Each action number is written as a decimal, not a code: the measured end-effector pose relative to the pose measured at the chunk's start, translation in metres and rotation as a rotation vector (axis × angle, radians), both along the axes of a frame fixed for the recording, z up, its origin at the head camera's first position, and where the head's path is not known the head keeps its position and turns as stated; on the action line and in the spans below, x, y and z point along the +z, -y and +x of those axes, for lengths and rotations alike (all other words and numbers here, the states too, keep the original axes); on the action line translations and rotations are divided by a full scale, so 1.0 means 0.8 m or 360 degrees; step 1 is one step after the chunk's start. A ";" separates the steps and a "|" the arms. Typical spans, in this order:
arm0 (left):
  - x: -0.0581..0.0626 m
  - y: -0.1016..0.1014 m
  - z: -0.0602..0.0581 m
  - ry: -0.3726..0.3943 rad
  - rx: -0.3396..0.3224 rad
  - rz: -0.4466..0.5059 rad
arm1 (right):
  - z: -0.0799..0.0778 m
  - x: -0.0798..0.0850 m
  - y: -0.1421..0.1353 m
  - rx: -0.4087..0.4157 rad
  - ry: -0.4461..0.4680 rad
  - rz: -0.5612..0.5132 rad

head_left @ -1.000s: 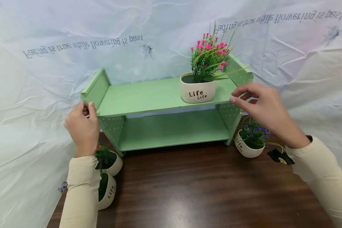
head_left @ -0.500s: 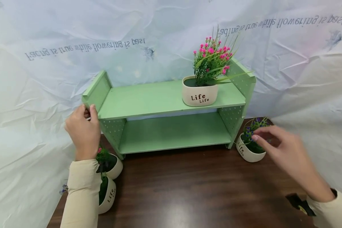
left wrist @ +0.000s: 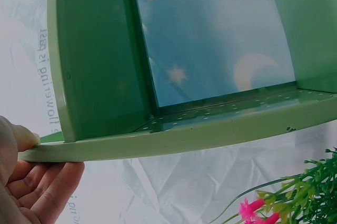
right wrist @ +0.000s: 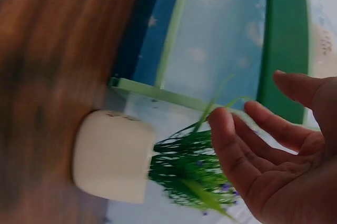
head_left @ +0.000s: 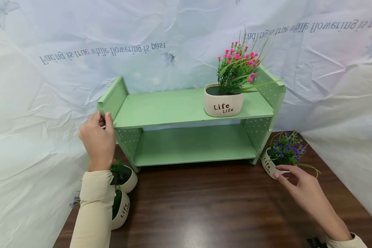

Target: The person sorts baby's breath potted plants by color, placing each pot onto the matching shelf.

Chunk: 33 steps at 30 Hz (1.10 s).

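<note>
My left hand [head_left: 98, 143] grips the left side panel of a green two-tier shelf [head_left: 161, 107]. In the left wrist view, the thumb lies on one face of the panel edge [left wrist: 158, 145] and the curled fingers [left wrist: 60, 187] on the other. My right hand [head_left: 307, 193] is beside a cream pot of purple artificial flowers [head_left: 289, 150] right of the shelf, overlapping its front in the head view. Its fingers are loosely bent and hold nothing; the right wrist view shows them near the leaves [right wrist: 184, 176]. A pot of pink flowers [head_left: 224, 105] stands on the top tier, toward the right.
Two more cream pots with plants, one behind [head_left: 131, 181] and one nearer [head_left: 122, 212], stand on the brown wooden table [head_left: 198, 203] by my left forearm, partly hidden by it. A pale printed cloth [head_left: 186, 31] hangs behind the shelf and at both sides.
My right hand has moved from the shelf's right end down and right to the purple flower pot. The left hand keeps its grip on the panel. The head view has shifted slightly.
</note>
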State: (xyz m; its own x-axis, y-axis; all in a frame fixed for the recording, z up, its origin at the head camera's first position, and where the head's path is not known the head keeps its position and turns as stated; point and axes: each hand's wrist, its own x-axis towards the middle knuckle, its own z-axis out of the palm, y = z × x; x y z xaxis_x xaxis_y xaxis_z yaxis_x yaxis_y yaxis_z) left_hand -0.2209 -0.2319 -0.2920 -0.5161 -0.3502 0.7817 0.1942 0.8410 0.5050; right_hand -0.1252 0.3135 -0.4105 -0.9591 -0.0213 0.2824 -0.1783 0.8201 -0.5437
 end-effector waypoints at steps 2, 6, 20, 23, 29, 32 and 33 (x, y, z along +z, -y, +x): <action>-0.001 0.000 -0.001 -0.0005 0.0004 -0.0004 | -0.003 -0.010 -0.002 0.0009 0.0075 0.0019; -0.001 0.000 -0.001 -0.0012 0.0004 -0.0013 | -0.009 -0.026 -0.005 0.0008 0.0151 0.0071; -0.003 0.003 -0.003 -0.0003 0.0022 -0.0023 | -0.028 -0.052 -0.004 -0.0035 0.0427 0.0230; -0.003 0.003 -0.003 -0.0001 0.0026 -0.0027 | -0.029 -0.055 -0.003 -0.0081 0.0328 0.0280; -0.001 0.002 -0.002 0.0005 0.0025 -0.0011 | -0.029 -0.062 0.004 -0.0183 -0.0080 0.0345; -0.001 0.001 -0.002 0.0012 0.0027 -0.0009 | -0.033 -0.066 0.006 -0.0225 -0.0199 0.0316; 0.000 0.001 -0.002 0.0013 0.0026 -0.0008 | -0.034 -0.068 0.007 -0.0242 -0.0214 0.0305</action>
State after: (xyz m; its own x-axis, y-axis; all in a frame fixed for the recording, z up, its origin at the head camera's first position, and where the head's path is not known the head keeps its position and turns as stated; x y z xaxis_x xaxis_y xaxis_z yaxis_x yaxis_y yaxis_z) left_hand -0.2226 -0.2326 -0.2923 -0.5168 -0.3546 0.7792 0.1762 0.8467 0.5021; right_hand -0.1527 0.3083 -0.4645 -0.9096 0.0548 0.4119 -0.1053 0.9285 -0.3561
